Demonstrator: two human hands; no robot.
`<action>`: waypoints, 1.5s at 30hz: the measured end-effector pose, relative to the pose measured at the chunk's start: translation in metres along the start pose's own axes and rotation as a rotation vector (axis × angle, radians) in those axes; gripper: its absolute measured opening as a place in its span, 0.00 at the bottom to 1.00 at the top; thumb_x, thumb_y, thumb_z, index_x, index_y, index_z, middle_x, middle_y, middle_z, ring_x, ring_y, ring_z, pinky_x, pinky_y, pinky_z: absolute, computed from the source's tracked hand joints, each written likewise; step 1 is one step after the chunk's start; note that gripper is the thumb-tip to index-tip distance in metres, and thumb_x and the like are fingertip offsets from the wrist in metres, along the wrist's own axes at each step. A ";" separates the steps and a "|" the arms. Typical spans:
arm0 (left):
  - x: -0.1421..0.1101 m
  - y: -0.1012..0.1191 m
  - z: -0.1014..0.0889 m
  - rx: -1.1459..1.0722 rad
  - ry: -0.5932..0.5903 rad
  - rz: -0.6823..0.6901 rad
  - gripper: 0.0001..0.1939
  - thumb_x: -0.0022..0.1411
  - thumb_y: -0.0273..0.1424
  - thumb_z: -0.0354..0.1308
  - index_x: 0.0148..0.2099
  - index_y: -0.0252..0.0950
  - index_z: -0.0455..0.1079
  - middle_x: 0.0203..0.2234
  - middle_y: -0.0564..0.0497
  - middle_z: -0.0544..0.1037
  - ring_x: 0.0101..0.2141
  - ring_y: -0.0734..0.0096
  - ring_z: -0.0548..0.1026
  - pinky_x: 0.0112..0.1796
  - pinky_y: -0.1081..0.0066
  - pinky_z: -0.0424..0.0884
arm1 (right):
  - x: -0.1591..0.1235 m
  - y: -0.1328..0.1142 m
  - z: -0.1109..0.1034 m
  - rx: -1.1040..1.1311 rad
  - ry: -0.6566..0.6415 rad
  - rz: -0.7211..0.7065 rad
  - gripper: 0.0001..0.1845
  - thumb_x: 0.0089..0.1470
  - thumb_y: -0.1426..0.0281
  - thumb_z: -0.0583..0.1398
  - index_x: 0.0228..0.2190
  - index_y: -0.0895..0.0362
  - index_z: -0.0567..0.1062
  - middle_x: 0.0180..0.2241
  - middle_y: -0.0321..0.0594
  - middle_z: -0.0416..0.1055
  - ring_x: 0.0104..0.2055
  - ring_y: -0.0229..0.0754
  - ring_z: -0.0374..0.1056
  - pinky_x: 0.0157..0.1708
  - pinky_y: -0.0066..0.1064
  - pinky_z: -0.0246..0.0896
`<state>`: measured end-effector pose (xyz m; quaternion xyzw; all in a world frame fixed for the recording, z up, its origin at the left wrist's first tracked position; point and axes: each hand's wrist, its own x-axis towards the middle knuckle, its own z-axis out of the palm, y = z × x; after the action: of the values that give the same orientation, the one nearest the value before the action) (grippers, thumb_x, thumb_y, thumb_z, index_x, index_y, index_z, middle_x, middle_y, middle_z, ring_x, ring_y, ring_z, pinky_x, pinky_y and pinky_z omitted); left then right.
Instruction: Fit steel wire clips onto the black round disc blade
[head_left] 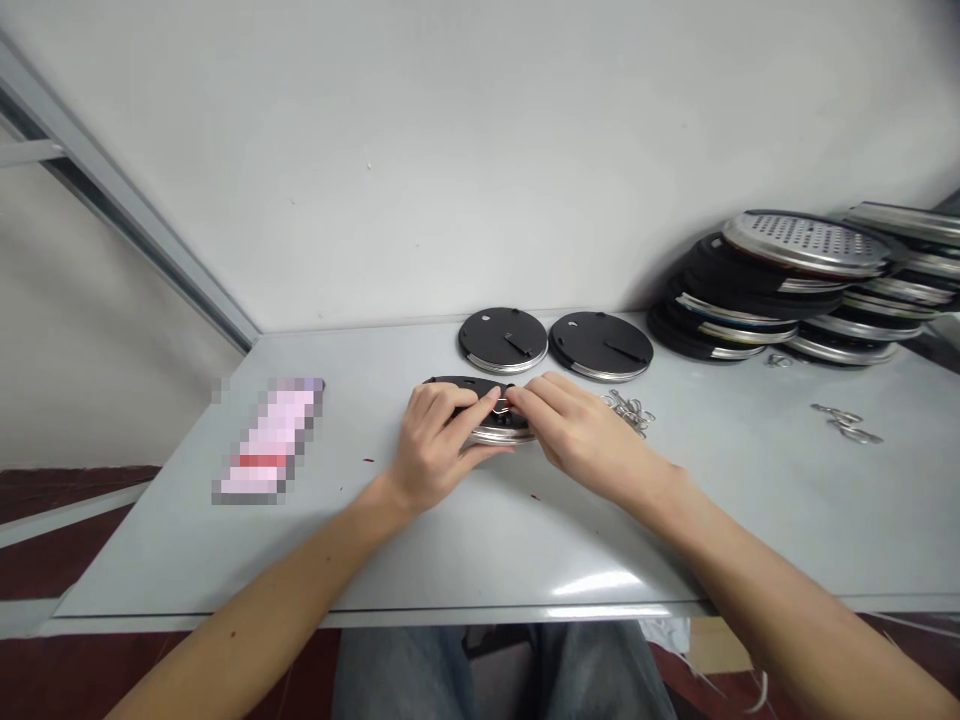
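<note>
A round black disc with a metal rim point(459, 388) lies on the grey table point(480, 530) in front of me. My left hand point(439, 440) curls over its left side, fingers pressed on its top. From the right, my right hand point(577, 430) meets it, fingertips pinched at the disc's centre on a small metal piece I cannot make out clearly. Just right of my right hand lies a small heap of wire clips point(630, 410).
Two more black discs point(503, 340) point(600, 346) lie side by side behind. A leaning stack of discs and perforated metal plates point(787, 285) fills the back right. Loose clips point(847, 422) lie at right. A blurred pink object point(270, 450) sits at left. The wall is close behind.
</note>
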<state>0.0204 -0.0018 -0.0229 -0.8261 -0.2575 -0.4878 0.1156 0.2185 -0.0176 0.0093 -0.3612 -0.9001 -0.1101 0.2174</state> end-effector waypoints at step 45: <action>-0.005 -0.013 -0.004 -0.014 -0.142 0.000 0.22 0.54 0.37 0.64 0.50 0.36 0.68 0.32 0.49 0.72 0.33 0.69 0.70 0.36 0.67 0.70 | 0.001 0.015 0.005 0.546 0.191 0.174 0.14 0.61 0.72 0.53 0.47 0.56 0.73 0.38 0.43 0.71 0.38 0.40 0.68 0.37 0.35 0.66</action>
<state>0.0085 0.0057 -0.0255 -0.8593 -0.2619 -0.4297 0.0914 0.2267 -0.0051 0.0062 -0.3531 -0.8376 0.1215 0.3987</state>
